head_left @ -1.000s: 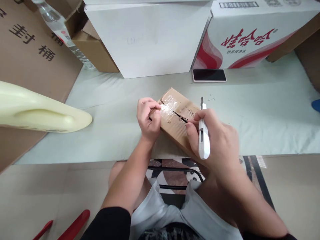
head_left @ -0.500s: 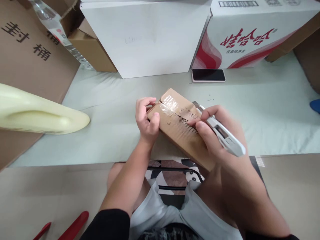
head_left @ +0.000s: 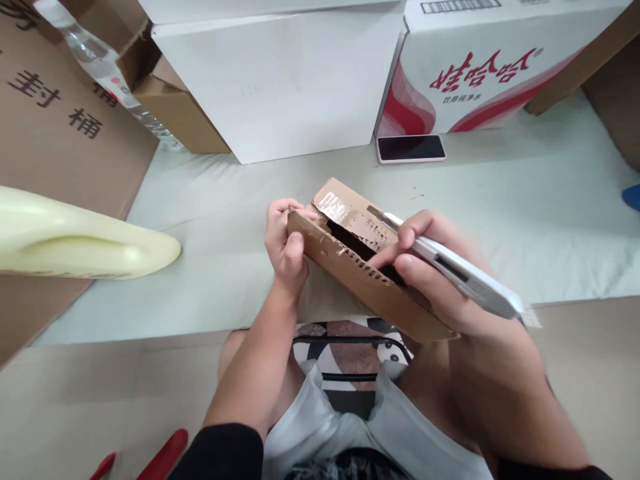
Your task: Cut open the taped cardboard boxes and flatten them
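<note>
Here our brown cardboard box (head_left: pixel 351 212) sits at the edge of the pale-green cloth-covered table (head_left: pixel 225 280); our left hand (head_left: pixel 286 240) grasps its lifted flap (head_left: pixel 345 270), seemingly for steadiness, while our right (head_left: pixel 440 292) grips the slim white utility knife (head_left: pixel 465 277), blade upward, likely freeing a fingertip.

Left grip (head_left: pixel 285 248) holds box (head_left: pixel 350 275), right grip (head_left: pixel 453 301) knife (head_left: pixel 453 268).

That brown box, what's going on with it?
Someone's left hand grips one end of the cardboard box. Their right hand holds a white cutter, blade out, with a finger at the ragged gap along the top. The box is partly open, but I can't see what's inside.
</note>
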Demonstrator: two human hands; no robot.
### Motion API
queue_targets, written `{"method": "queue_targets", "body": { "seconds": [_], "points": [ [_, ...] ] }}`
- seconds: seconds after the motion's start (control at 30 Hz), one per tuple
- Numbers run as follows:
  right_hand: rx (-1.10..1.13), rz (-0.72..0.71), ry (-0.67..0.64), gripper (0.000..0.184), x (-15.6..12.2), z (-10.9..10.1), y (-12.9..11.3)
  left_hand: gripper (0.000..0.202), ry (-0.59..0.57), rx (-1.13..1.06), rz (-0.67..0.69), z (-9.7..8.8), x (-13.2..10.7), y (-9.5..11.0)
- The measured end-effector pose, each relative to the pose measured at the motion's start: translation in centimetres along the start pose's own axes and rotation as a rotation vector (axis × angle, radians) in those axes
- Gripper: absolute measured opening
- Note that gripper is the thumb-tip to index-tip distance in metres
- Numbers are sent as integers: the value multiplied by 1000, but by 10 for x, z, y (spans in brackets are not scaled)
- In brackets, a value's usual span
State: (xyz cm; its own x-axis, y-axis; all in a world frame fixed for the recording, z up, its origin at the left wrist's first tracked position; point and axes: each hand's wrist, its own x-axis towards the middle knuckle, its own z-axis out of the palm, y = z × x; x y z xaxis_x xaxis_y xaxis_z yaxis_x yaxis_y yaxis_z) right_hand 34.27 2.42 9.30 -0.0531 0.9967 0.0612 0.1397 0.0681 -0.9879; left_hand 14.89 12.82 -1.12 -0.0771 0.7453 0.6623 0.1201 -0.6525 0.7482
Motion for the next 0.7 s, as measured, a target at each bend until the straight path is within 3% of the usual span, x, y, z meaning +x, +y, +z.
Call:
{"method": "queue_targets", "body": {
  "seconds": [0.3,0.47,0.57,0.7],
  "points": [
    [-30,-187,346,21,8,2,27,33,0,41,-32,-6,4,-2],
    [-245,-260,553,16,7,-4,25,33,40,94,-6,-9,6,-7],
    [-394,-222,473,23,10,-11,26,31,116,109,-29,-14,10,-10],
    [-457,-149,164,35,16,-14,31,27,267,176,-37,-23,17,-13]
  ]
}}
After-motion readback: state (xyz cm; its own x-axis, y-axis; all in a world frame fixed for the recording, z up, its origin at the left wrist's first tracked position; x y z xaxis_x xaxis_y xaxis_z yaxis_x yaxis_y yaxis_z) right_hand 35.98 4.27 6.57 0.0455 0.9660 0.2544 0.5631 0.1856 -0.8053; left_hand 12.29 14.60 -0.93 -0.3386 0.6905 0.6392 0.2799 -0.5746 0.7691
